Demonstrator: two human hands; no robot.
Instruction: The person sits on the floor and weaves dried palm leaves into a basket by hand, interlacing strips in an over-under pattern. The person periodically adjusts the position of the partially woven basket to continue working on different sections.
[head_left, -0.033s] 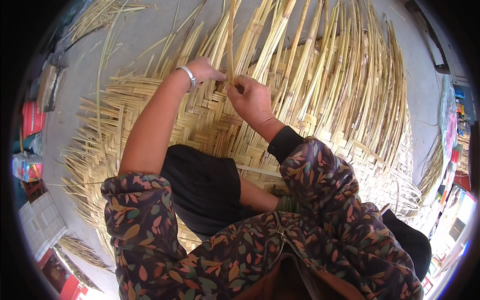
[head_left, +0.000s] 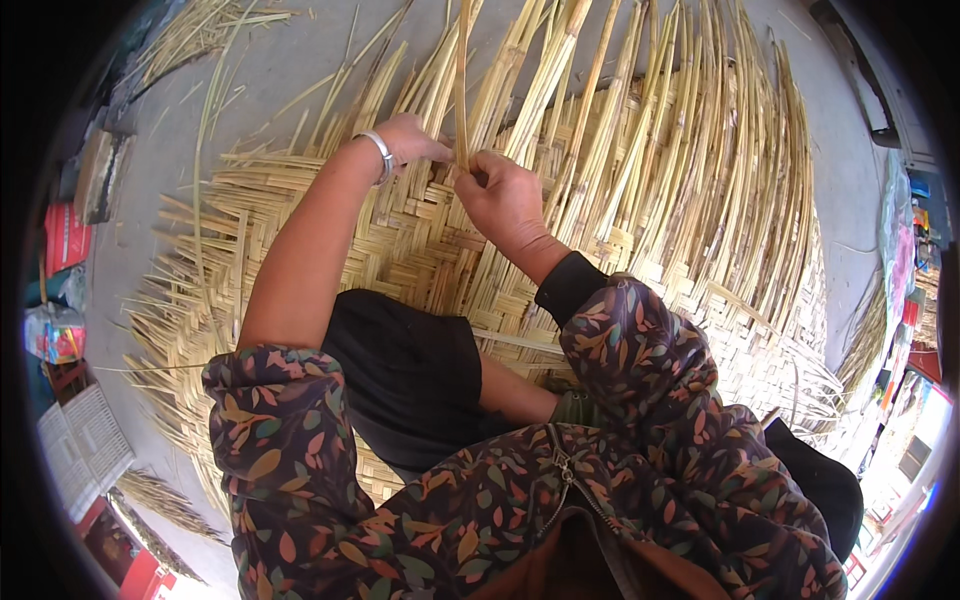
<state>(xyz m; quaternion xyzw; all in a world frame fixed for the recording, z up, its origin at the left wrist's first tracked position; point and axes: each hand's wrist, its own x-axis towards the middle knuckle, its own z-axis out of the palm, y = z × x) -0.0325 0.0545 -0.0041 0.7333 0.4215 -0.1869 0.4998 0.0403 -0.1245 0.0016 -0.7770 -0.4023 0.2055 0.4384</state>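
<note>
Straw-coloured split cane forms the woven mat [head_left: 420, 240], which lies on the grey floor [head_left: 130, 260] in front of and beneath the person. Comparison with the preceding view: no visible change; both hands and the cane strip [head_left: 462, 90] hold position, so no advance in the weave can be recorded. Right hand [head_left: 507, 200]: curled closed, thumb and forefinger pinching the strip low down, at the mat's woven part. Left hand [head_left: 408, 145]: partly open, forefinger extended to just beside the strip's lower end; whether it grips anything cannot be told. Unwoven canes [head_left: 690, 150] fan out to the right. Containers: a clear plastic bag [head_left: 55, 335] at the left edge shows brightly coloured contents, not identifiable; a red package [head_left: 66, 238] near it, contents not visible.
</note>
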